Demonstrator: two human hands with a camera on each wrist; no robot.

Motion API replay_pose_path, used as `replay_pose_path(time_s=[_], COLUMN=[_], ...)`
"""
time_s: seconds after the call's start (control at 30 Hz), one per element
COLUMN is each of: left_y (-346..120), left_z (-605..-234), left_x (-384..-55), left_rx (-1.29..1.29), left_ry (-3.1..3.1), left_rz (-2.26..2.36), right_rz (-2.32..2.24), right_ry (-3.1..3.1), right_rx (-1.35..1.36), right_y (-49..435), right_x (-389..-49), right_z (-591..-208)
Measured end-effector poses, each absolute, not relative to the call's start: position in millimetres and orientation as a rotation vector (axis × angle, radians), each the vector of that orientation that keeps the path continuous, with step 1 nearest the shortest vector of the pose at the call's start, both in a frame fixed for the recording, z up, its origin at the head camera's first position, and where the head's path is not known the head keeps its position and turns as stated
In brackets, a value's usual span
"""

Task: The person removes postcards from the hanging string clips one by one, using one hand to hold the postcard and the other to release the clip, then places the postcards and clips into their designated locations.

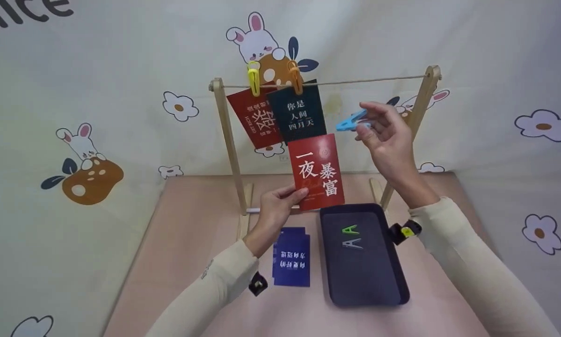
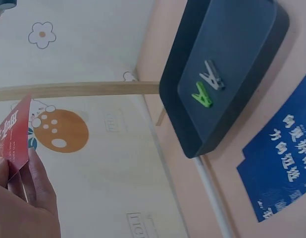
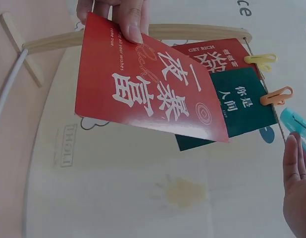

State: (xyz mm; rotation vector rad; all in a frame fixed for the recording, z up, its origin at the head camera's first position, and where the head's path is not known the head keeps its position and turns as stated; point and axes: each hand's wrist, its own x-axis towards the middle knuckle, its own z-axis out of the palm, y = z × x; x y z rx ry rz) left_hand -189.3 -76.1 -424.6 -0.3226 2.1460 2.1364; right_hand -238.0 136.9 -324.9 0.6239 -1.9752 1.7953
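My left hand [image 1: 279,206] pinches a red card [image 1: 317,173] by its lower left edge and holds it upright below the string. In my right hand [image 1: 390,135], thumb and fingers grip a blue clothespin [image 1: 353,122], its tip pointing left toward the cards. A dark green card [image 1: 298,110] hangs from the string [image 1: 369,80] by an orange clothespin [image 1: 295,78]. Partly behind it, another red card [image 1: 252,117] hangs tilted from a yellow clothespin [image 1: 253,79]. In the right wrist view the held red card [image 3: 143,84] overlaps the green one [image 3: 232,106].
A wooden frame [image 1: 231,154] carries the string between its two posts. On the pink table [image 1: 168,262] lie blue cards [image 1: 293,262], stacked. Beside them stands a dark tray [image 1: 364,281] with a green clothespin [image 1: 350,229] and a grey clothespin [image 1: 352,243] in it.
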Motion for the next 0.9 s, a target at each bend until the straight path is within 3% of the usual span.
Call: replay_pose_path(time_s=[0.9], left_y=[-109.6], left_z=[-533.4], left_x=[-119.0], left_rx=[-0.499], left_ry=[2.112], left_rz=[2.016], right_rz=[1.904], right_ry=[-2.410], right_rx=[0.337], right_y=[158.8], right_x=[-185.5], right_z=[-458.5])
